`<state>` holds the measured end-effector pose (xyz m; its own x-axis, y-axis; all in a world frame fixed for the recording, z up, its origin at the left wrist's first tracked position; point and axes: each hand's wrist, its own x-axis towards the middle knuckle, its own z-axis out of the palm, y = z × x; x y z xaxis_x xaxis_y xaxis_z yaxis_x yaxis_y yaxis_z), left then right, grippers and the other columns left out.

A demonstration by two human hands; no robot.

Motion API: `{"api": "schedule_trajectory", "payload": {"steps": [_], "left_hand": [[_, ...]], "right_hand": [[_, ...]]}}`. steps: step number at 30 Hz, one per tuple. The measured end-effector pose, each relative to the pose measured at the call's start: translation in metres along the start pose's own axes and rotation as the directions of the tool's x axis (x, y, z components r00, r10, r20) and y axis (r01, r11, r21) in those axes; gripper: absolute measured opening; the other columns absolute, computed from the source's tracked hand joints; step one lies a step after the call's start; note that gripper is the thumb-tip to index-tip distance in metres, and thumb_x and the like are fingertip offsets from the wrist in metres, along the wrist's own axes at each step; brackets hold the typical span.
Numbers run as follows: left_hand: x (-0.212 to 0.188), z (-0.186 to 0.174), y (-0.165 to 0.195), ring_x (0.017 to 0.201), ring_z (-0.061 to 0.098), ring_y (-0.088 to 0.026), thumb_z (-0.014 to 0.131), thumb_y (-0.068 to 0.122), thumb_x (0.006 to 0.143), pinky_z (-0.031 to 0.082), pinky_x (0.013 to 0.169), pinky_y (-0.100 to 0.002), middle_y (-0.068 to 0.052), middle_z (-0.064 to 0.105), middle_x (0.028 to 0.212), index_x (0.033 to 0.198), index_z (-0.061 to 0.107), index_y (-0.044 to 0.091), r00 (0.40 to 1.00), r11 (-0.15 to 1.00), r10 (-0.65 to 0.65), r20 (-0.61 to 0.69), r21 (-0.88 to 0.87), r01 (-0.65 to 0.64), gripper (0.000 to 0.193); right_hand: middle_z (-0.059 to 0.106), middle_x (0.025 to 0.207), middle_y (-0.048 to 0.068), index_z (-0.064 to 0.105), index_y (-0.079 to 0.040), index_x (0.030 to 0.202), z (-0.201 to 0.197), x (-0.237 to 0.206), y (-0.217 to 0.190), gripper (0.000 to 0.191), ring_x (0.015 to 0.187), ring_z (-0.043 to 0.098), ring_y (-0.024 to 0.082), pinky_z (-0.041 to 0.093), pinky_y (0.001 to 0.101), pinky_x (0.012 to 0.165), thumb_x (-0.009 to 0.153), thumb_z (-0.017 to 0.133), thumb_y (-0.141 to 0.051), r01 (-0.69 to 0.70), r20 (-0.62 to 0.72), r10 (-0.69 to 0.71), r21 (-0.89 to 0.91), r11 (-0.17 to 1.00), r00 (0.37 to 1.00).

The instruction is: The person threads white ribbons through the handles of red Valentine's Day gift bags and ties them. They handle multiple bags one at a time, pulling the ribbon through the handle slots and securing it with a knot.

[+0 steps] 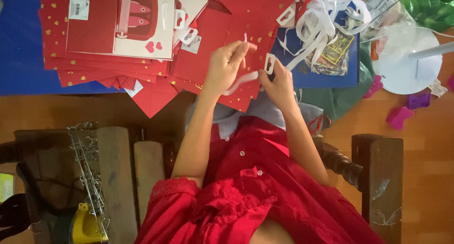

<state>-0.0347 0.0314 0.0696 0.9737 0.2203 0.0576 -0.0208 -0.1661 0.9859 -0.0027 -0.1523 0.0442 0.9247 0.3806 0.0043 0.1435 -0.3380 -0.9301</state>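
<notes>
On a brown floor [425, 144] lies a blue sheet [19, 45] covered by a pile of red paper bags [118, 69], and over the nearest bag [236, 31] the left hand [226, 64] pinches a white ribbon [242, 81] while the right hand [280, 83] grips a white plastic tag [269, 63].

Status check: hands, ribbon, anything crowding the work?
Left hand pinching white ribbon. Right hand on white hang tab of red bag. Loose ribbon pile close right.
</notes>
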Motion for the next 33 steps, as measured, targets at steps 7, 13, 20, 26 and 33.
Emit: {"api": "schedule_trajectory", "payload": {"steps": [7, 13, 20, 26, 33], "left_hand": [[0.007, 0.001, -0.031, 0.063, 0.049, -0.006, 0.045, 0.032, 0.111, 0.04, 0.059, -0.026, 0.004, 0.051, 0.068, 0.085, 0.061, 0.009, 0.961, 0.947, -0.09, 0.26, -0.277, 0.163, 0.039], [0.014, -0.001, -0.033, 0.051, 0.03, -0.005, 0.046, 0.034, 0.104, 0.023, 0.044, -0.024, 0.004, 0.045, 0.062, 0.077, 0.052, 0.015, 0.856, 0.738, -0.262, 0.446, -0.48, 0.475, 0.034], [0.026, 0.001, -0.044, 0.049, 0.027, -0.006, 0.045, 0.027, 0.105, 0.021, 0.041, -0.025, 0.004, 0.044, 0.064, 0.079, 0.049, 0.014, 0.815, 0.628, -0.238, 0.528, -0.556, 0.544, 0.03], [0.027, 0.007, -0.056, 0.048, 0.027, -0.006, 0.045, 0.028, 0.105, 0.021, 0.04, -0.024, 0.003, 0.044, 0.064, 0.08, 0.049, 0.013, 0.814, 0.611, -0.206, 0.543, -0.578, 0.541, 0.029], [0.03, 0.012, -0.066, 0.047, 0.028, -0.005, 0.047, 0.031, 0.105, 0.021, 0.04, -0.023, 0.002, 0.047, 0.064, 0.081, 0.05, 0.013, 0.808, 0.654, -0.313, 0.5, -0.504, 0.565, 0.03]], "right_hand": [[0.07, 0.101, 0.009, 0.045, -0.006, 0.154, -0.003, -0.005, -0.004, 0.063, 0.082, 0.07, 0.012, 0.056, 0.0278, 0.073, 0.094, 0.065, -0.004, 0.105, -0.013, -0.106, -0.053, 0.993, 0.994], [0.071, 0.097, 0.009, 0.046, -0.006, 0.155, -0.004, -0.006, -0.003, 0.063, 0.084, 0.069, 0.013, 0.055, 0.0298, 0.078, 0.095, 0.065, -0.003, 0.098, 0.016, -0.098, -0.061, 0.993, 0.995], [0.074, 0.095, 0.009, 0.047, -0.005, 0.154, -0.004, -0.005, -0.002, 0.063, 0.082, 0.072, 0.014, 0.056, 0.0294, 0.079, 0.094, 0.065, -0.004, 0.11, 0.03, -0.108, -0.071, 0.991, 0.994], [0.074, 0.097, 0.01, 0.047, -0.005, 0.153, -0.004, -0.004, 0.001, 0.062, 0.082, 0.073, 0.015, 0.056, 0.0298, 0.08, 0.094, 0.066, -0.003, 0.175, 0.023, -0.174, -0.081, 0.981, 0.984], [0.071, 0.094, 0.01, 0.049, -0.005, 0.153, -0.002, -0.003, 0.001, 0.062, 0.077, 0.069, 0.015, 0.054, 0.0306, 0.073, 0.093, 0.066, -0.003, 0.193, 0.015, -0.193, -0.101, 0.976, 0.981]]}}
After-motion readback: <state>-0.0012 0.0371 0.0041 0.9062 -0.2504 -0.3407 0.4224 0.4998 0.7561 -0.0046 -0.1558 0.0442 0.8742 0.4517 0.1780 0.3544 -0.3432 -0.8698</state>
